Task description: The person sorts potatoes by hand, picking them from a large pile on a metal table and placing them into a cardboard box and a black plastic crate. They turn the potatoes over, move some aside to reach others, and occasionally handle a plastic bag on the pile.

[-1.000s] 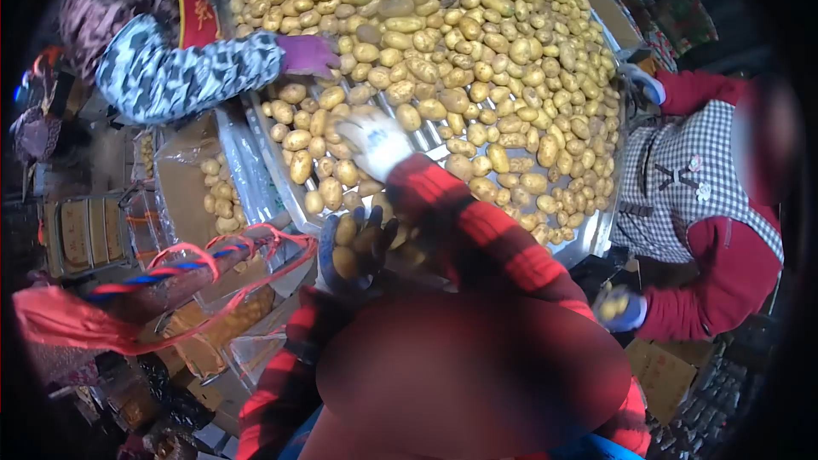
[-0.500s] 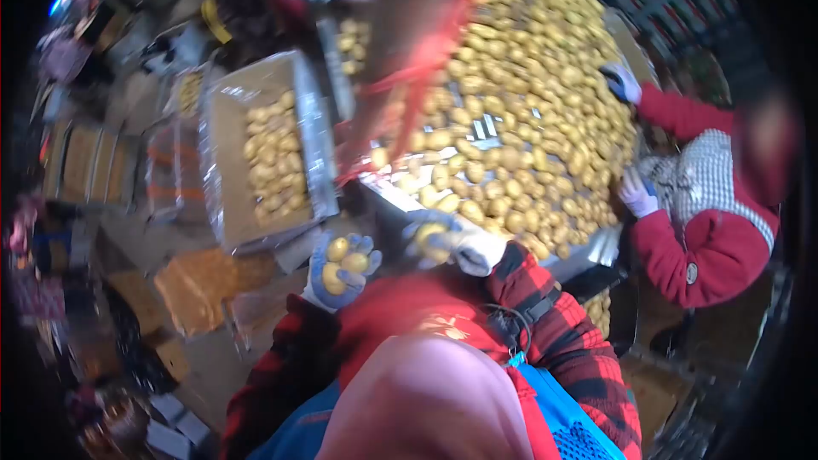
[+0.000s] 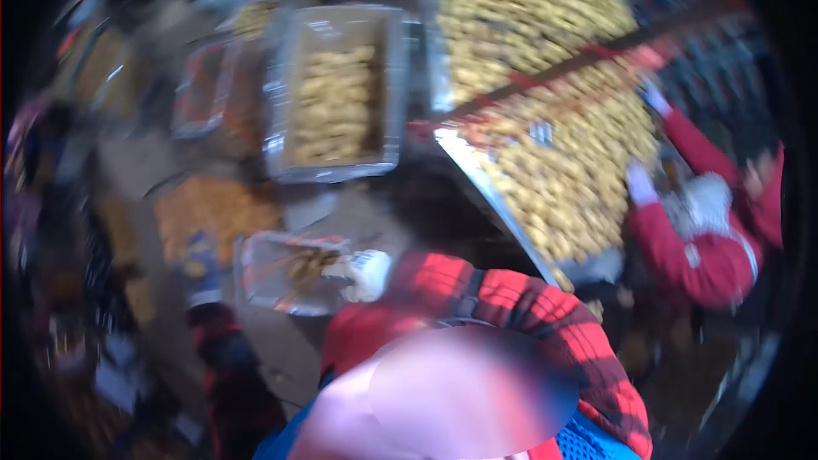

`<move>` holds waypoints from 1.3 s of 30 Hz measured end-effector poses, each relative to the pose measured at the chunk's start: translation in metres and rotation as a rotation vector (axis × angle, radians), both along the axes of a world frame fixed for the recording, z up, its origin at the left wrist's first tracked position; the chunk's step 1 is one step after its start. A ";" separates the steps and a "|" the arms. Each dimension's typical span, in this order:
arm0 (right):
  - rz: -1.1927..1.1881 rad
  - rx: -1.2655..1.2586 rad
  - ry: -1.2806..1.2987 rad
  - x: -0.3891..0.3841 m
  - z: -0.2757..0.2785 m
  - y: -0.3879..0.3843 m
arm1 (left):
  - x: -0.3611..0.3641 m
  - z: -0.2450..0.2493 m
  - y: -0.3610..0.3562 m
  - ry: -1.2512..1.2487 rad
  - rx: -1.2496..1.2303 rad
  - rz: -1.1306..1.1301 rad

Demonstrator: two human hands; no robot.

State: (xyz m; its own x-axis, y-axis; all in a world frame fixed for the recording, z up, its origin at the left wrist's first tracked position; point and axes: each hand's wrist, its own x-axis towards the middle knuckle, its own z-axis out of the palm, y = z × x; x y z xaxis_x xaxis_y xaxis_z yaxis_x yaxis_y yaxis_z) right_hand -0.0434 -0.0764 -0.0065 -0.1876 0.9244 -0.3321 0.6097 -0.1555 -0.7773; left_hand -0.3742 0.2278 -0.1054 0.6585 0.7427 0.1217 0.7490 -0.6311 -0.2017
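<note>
Your right hand (image 3: 362, 275): moved from table (image 3: 481, 183) to clear-walled box (image 3: 264, 285); blurred, grip cannot be told.
Your left hand (image 3: 201, 266): swung out by orange sacking (image 3: 226, 209); hold unclear.
Potatoes (image 3: 579, 149): heaped on table.
Table work: judged paused, both your hands away.

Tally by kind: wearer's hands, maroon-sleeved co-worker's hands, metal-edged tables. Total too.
Wearer's left hand and right hand: 2
Co-worker's hands: 2
Metal-edged table: 1
Total: 5 (potatoes too blurred to count)
</note>
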 end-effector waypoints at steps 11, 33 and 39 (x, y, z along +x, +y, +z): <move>-1.102 -0.071 -0.539 0.158 0.027 -0.179 | 0.115 0.001 0.013 -1.249 -1.657 0.389; -0.991 -0.387 -0.924 0.373 -0.045 -0.243 | 0.477 0.144 -0.335 -0.478 -2.507 0.282; -0.996 -0.383 -1.029 0.328 -0.029 -0.238 | 0.508 0.125 -0.351 -0.498 -2.629 0.519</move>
